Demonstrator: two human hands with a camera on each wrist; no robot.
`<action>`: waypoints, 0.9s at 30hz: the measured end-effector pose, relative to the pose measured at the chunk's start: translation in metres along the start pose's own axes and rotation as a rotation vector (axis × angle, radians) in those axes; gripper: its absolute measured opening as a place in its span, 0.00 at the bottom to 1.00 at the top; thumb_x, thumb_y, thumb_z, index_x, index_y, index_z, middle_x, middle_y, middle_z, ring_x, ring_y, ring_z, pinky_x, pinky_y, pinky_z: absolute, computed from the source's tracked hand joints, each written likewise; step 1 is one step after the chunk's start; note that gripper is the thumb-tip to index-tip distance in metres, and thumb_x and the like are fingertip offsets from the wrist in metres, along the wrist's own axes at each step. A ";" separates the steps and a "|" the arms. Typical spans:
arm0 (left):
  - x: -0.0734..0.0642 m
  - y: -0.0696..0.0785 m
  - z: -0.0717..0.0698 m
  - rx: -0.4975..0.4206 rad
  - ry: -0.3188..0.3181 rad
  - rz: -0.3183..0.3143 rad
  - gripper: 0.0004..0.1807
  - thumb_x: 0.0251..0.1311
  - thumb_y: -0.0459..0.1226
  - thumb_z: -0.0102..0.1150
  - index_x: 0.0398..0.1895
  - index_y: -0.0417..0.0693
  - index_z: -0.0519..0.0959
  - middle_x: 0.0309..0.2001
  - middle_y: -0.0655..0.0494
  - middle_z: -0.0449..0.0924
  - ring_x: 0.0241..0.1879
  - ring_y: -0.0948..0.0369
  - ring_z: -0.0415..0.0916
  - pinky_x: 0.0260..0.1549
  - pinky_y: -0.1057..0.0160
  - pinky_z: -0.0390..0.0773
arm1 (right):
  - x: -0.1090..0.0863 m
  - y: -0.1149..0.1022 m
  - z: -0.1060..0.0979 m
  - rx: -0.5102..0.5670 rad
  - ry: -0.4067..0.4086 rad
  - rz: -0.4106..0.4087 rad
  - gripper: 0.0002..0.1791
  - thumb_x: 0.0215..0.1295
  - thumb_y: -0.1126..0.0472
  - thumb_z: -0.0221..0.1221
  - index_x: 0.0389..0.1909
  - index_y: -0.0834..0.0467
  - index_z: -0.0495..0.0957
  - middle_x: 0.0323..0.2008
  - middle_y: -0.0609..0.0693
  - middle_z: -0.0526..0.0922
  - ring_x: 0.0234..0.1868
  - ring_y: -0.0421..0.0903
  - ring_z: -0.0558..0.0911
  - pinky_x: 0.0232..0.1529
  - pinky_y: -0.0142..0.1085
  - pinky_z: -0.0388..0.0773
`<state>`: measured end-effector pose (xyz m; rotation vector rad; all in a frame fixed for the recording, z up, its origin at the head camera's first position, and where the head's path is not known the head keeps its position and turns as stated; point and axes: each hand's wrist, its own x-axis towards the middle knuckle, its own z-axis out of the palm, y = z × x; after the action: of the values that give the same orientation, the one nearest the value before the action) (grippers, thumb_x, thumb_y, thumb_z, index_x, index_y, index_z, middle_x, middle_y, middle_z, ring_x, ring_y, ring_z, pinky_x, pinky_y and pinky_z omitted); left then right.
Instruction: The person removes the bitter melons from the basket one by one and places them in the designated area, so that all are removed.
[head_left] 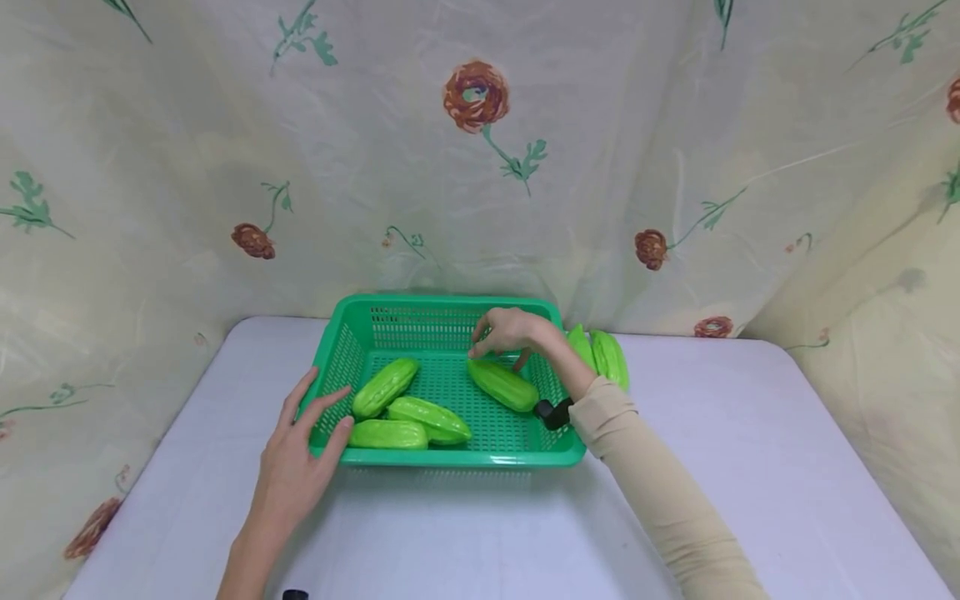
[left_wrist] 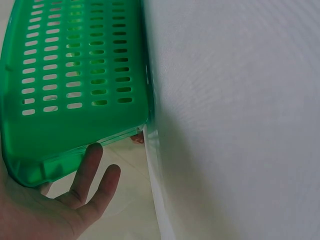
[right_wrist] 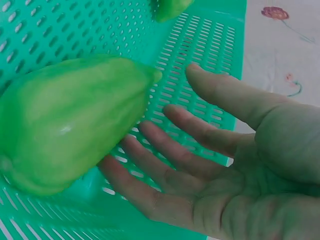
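A green plastic basket with slotted walls holds several light-green ridged gourds. One gourd lies apart in the right half, and the right hand hovers at its far end. In the right wrist view that hand's fingers are spread, the fingertips close beside the gourd; contact is hard to tell. The left hand rests at the basket's left front corner, with loosely extended fingers across the rim. Seen from the left wrist, two fingers stick out past the basket's edge.
Other gourds, such as one gourd, cluster in the basket's left half. Outside its right wall lie more green gourds, partly behind the right forearm. The basket stands on a white-covered table, with a flowered curtain behind.
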<state>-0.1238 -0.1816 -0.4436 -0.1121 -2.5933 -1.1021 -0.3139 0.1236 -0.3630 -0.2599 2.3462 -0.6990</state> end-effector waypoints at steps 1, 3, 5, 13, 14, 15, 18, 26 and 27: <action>0.000 0.000 0.000 0.002 0.000 0.001 0.21 0.79 0.47 0.59 0.72 0.58 0.80 0.87 0.51 0.55 0.77 0.33 0.68 0.55 0.26 0.80 | 0.000 0.000 0.000 -0.013 -0.013 0.006 0.30 0.78 0.51 0.65 0.76 0.54 0.73 0.73 0.60 0.76 0.74 0.58 0.78 0.52 0.51 0.91; 0.000 0.000 0.000 0.002 0.000 -0.001 0.21 0.79 0.47 0.59 0.72 0.59 0.80 0.87 0.52 0.55 0.77 0.33 0.68 0.55 0.27 0.80 | 0.001 0.000 0.001 -0.032 -0.032 0.011 0.30 0.77 0.51 0.66 0.76 0.54 0.74 0.75 0.60 0.75 0.75 0.58 0.78 0.51 0.49 0.91; 0.000 -0.001 0.000 0.000 -0.004 -0.005 0.21 0.79 0.47 0.58 0.72 0.60 0.80 0.87 0.53 0.55 0.78 0.34 0.67 0.55 0.27 0.79 | 0.002 0.000 0.002 -0.050 -0.047 0.013 0.30 0.76 0.51 0.66 0.76 0.53 0.75 0.76 0.60 0.74 0.75 0.57 0.77 0.51 0.49 0.92; -0.001 0.000 -0.001 -0.008 -0.013 -0.015 0.21 0.80 0.47 0.58 0.71 0.61 0.80 0.87 0.54 0.54 0.79 0.35 0.65 0.57 0.27 0.78 | 0.002 0.001 0.004 -0.125 -0.045 0.015 0.31 0.73 0.56 0.69 0.75 0.54 0.76 0.78 0.59 0.70 0.77 0.57 0.75 0.48 0.50 0.92; -0.001 0.000 -0.001 -0.007 -0.014 -0.014 0.21 0.80 0.47 0.58 0.71 0.61 0.80 0.87 0.54 0.54 0.79 0.35 0.66 0.57 0.27 0.78 | 0.002 0.001 0.005 -0.121 -0.046 0.018 0.31 0.73 0.57 0.70 0.75 0.54 0.76 0.78 0.59 0.70 0.77 0.57 0.75 0.48 0.50 0.92; -0.001 0.000 -0.001 -0.006 -0.013 -0.013 0.21 0.80 0.47 0.58 0.71 0.61 0.80 0.87 0.54 0.54 0.79 0.35 0.66 0.57 0.27 0.78 | 0.003 0.002 0.005 -0.118 -0.047 0.021 0.31 0.72 0.57 0.70 0.75 0.54 0.75 0.77 0.59 0.70 0.76 0.57 0.75 0.48 0.50 0.92; -0.001 0.000 -0.001 -0.001 -0.010 -0.008 0.21 0.80 0.47 0.58 0.71 0.60 0.80 0.87 0.53 0.55 0.78 0.34 0.67 0.56 0.27 0.79 | 0.003 0.002 0.006 -0.098 -0.052 0.025 0.31 0.72 0.59 0.70 0.74 0.54 0.75 0.76 0.59 0.71 0.75 0.56 0.76 0.50 0.50 0.92; 0.000 -0.001 0.000 -0.001 -0.003 -0.003 0.21 0.80 0.47 0.58 0.71 0.60 0.80 0.87 0.53 0.55 0.77 0.34 0.68 0.54 0.28 0.80 | 0.000 0.003 0.005 -0.058 -0.050 0.023 0.30 0.72 0.59 0.70 0.72 0.55 0.76 0.71 0.59 0.76 0.72 0.55 0.78 0.48 0.45 0.92; 0.000 -0.001 0.000 0.000 -0.003 -0.003 0.21 0.80 0.47 0.58 0.71 0.60 0.80 0.87 0.53 0.55 0.77 0.34 0.68 0.54 0.28 0.80 | 0.000 0.003 0.005 -0.055 -0.050 0.021 0.30 0.72 0.59 0.70 0.72 0.55 0.76 0.71 0.59 0.76 0.73 0.55 0.78 0.48 0.45 0.92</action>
<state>-0.1237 -0.1822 -0.4444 -0.1101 -2.5967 -1.1043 -0.3108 0.1240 -0.3680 -0.2737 2.3198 -0.6118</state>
